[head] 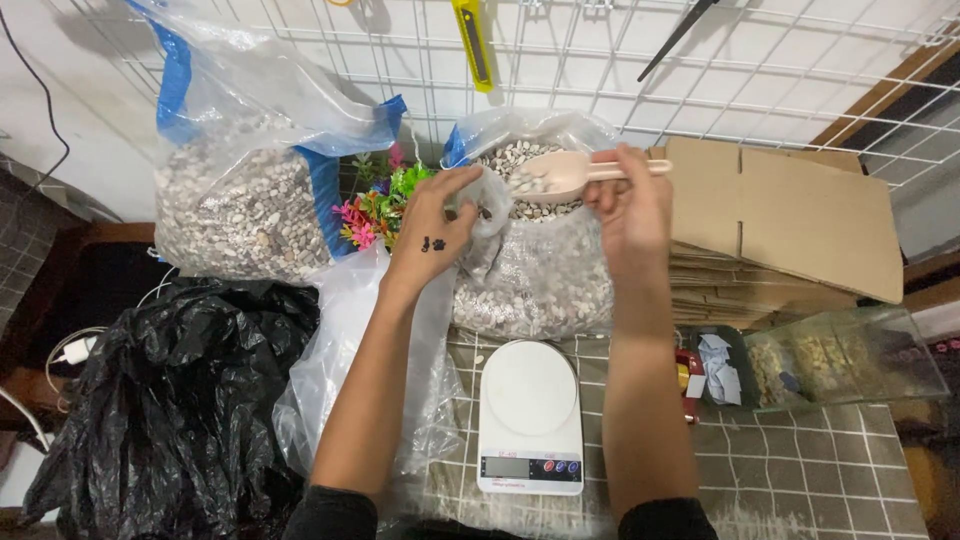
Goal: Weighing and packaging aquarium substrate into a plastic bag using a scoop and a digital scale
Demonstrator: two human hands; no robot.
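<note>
the right hand [632, 200] grips the handle of a pale plastic scoop [560, 175] loaded with pebbles, held level above the open clear bag of mixed pebbles [540, 280] at the table's far side, while the left hand [435, 220] pinches a small clear plastic bag [487, 205] open just beside the scoop's lip, far of the white digital kitchen scale [530, 415].

arms: two, bare from elbow to wrist | sleeves: dark, pushed up near elbows | left hand [437, 222]: small dark paw-print mark on its back | right hand [630, 205]: no rings, no wristwear
</note>
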